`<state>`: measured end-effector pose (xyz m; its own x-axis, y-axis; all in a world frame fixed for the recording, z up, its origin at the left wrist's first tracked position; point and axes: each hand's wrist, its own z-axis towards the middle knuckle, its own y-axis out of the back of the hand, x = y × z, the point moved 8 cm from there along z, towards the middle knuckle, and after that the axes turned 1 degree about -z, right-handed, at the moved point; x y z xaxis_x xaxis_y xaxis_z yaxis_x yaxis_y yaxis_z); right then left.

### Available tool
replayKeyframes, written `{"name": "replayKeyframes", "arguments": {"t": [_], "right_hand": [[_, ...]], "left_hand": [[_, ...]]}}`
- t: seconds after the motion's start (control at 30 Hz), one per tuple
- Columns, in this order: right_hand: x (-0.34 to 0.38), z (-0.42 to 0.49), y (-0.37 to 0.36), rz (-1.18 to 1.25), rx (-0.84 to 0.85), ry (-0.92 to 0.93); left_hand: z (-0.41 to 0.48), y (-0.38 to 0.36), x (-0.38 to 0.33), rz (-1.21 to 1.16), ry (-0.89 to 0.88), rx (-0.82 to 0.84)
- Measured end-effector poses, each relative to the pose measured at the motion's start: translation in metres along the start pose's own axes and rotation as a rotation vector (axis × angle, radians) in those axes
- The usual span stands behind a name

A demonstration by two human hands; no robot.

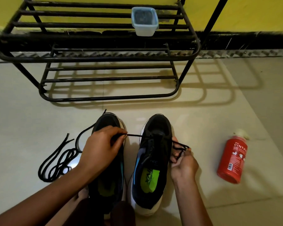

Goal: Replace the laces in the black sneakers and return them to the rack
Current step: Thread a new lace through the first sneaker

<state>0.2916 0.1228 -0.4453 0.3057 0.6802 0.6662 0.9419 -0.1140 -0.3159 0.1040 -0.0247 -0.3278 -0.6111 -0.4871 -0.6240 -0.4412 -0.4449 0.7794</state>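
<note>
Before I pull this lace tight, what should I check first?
1. Left hand pinches lace: ok.
2. Right hand grips the other end: ok.
3. Ends even: cannot tell.
4. Lace threaded in right sneaker: ok.
5. Left sneaker laced: cannot tell, hand hides it.
6. Sneakers on rack: not ok, both on floor.

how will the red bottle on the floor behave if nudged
The red bottle lies on its side with a round body, so a sideways nudge would probably roll it across the glossy floor. It looks rigid plastic, unlikely to flop. Its opaque wall hides the fill, so weight is unclear.
</note>
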Motion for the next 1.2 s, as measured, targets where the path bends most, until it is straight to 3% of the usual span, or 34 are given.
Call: {"name": "replayKeyframes", "arguments": {"t": [0.13, 0.27, 0.4, 0.47, 0.63, 0.8, 0.93, 1.1, 1.2], "right_hand": [[-0.01, 0.003, -0.005, 0.171, 0.087, -0.185], [-0.011, 0.004, -0.007, 0.117, 0.16, -0.248], [0.011, 0.0, -0.014, -0.631, 0.194, 0.217], [0.017, -0.006, -0.025, -0.791, 0.243, 0.379], [0.028, -0.014, -0.04, -1.013, 0.3, 0.545], [0.034, -0.026, -0.045, -1.366, 0.31, 0.595], [0.036, -0.031, -0.044, -1.694, 0.426, 0.584], [0.036, -0.033, -0.043, -1.711, 0.552, 0.508], [0.047, -0.041, -0.052, -1.933, 0.465, 0.607]], "left_hand": [[-0.002, -0.001, -0.003, -0.02, 0.005, 0.005], [-0.001, 0.0, -0.003, -0.021, 0.002, 0.007], [0.003, 0.01, -0.012, 0.047, -0.068, -0.046], [0.006, 0.018, -0.023, 0.098, -0.13, -0.079], [0.013, 0.034, -0.046, 0.139, -0.247, -0.129], [0.013, 0.034, -0.042, 0.165, -0.223, -0.11], [0.012, 0.03, -0.036, 0.175, -0.202, -0.073], [0.013, 0.028, -0.036, 0.161, -0.198, -0.07], [0.009, 0.025, -0.043, 0.148, -0.243, -0.069]]}}
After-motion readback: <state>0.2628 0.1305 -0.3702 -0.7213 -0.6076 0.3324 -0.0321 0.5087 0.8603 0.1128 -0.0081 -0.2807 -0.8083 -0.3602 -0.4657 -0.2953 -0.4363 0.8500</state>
